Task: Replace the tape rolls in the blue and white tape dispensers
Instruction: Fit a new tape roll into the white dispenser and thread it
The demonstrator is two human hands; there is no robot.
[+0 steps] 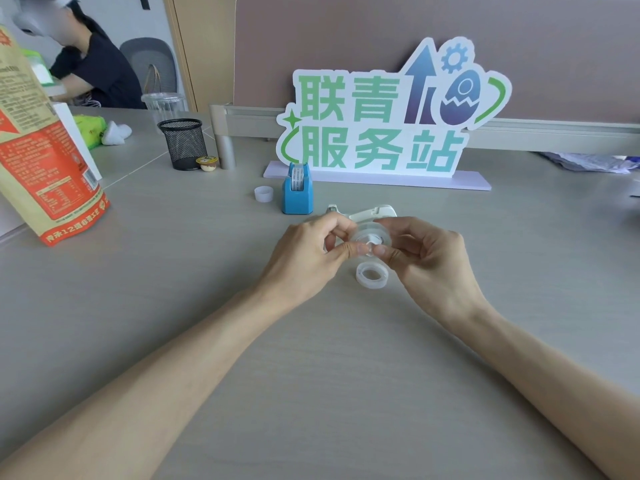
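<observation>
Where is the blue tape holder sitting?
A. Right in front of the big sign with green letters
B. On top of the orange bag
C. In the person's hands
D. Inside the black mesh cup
A: the blue tape holder stands upright on the desk just in front of the sign; the hands hold a clear tape roll instead.

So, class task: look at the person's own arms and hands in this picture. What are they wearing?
Nothing shows on them. Both forearms are bare up to the frame's edge, with no sleeve in view. The left hand and the right hand have no gloves, and no ring, watch or bracelet is visible. The fingernails look short and unpainted.
</observation>
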